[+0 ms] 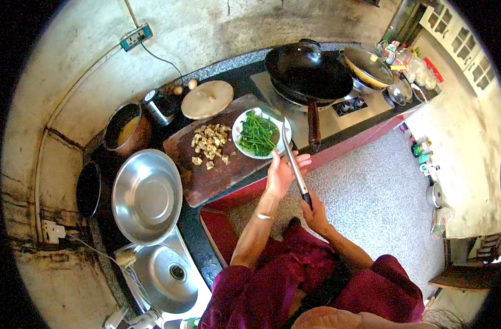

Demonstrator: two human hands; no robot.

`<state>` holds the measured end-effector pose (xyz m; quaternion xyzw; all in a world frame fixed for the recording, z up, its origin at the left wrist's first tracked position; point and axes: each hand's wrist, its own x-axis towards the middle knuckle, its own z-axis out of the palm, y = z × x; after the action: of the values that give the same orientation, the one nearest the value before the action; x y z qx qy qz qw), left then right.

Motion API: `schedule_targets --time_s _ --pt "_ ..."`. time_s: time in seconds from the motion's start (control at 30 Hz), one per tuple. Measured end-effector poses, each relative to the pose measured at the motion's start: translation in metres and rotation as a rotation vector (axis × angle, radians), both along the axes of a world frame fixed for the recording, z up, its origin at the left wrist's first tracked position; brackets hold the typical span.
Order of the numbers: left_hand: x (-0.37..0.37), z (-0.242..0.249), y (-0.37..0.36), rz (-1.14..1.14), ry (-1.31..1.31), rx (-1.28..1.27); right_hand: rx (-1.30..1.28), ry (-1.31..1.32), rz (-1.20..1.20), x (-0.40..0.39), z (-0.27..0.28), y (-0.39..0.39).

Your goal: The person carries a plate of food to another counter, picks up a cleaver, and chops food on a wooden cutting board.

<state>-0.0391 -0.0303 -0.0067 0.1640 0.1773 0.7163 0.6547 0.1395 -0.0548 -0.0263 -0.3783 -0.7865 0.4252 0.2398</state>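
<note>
My right hand is closed around the black handle of a kitchen knife, its long metal blade pointing up and away from me, toward the counter. Beside the blade, my left hand is open with its fingers spread, close in front of the plate. The white plate carries a heap of cut green vegetables and stands on the right part of a brown chopping board. Chopped yellow-brown pieces lie in a loose pile on the board, left of the plate.
A large steel basin sits left of the board, above the sink. A black wok rests on the gas stove, beside a lidded pan. A round lid and a brown pot stand behind the board.
</note>
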Motion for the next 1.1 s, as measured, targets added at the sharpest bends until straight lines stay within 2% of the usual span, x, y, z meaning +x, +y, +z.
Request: schedule_targets --time_s 0.07,0.13,0.2,0.33,0.4,0.47,0.53,0.67,0.7,0.8,0.83,0.97,1.0,1.03,1.07,1.1 --pt "-0.001 0.006 0.002 0.026 0.053 -0.05 -0.07 -0.01 0.0 -0.005 0.006 0.015" --pt "0.002 0.0 0.004 0.013 0.058 -0.04 0.033 -0.02 -0.017 -0.004 0.006 0.019" --pt "0.004 -0.003 -0.002 -0.009 0.044 -0.076 -0.056 0.017 -0.009 -0.004 0.01 0.016" --pt "0.002 -0.023 0.001 0.016 -0.095 -0.051 -0.11 0.067 0.012 0.001 0.029 0.015" --pt "0.002 -0.032 -0.009 0.08 -0.149 -0.181 -0.015 0.124 -0.009 0.003 0.043 0.011" --pt "-0.003 -0.052 -0.005 0.049 -0.198 -0.172 0.059 0.122 -0.001 0.008 0.015 0.01" --pt "0.011 -0.005 0.003 0.001 -0.024 -0.082 0.059 -0.017 0.06 0.011 -0.028 0.004" --pt "0.009 -0.003 0.006 0.034 -0.175 0.015 -0.149 -0.031 0.007 0.008 -0.007 0.007" --pt "0.01 -0.006 0.006 0.021 -0.164 -0.012 -0.04 -0.015 0.008 0.009 0.0 0.007" --pt "0.012 -0.011 0.001 0.005 -0.138 -0.06 -0.132 0.004 0.024 0.009 0.024 0.009" --pt "0.011 -0.01 -0.002 0.01 -0.109 -0.06 -0.039 0.072 0.057 0.009 0.031 0.011" --pt "0.001 -0.035 -0.013 0.043 -0.117 -0.152 -0.014 0.202 -0.005 0.004 0.054 0.012" --pt "-0.001 -0.043 -0.014 0.048 -0.127 -0.19 -0.014 0.202 -0.008 0.005 0.045 0.011" --pt "-0.002 -0.047 -0.011 0.059 -0.136 -0.228 0.118 0.137 0.012 0.007 0.023 0.011" --pt "0.002 -0.035 -0.005 -0.006 -0.094 -0.092 0.252 0.073 0.038 0.007 -0.001 0.013" --pt "0.008 -0.017 -0.001 0.035 -0.05 -0.119 0.215 0.057 0.066 0.013 -0.03 0.008"
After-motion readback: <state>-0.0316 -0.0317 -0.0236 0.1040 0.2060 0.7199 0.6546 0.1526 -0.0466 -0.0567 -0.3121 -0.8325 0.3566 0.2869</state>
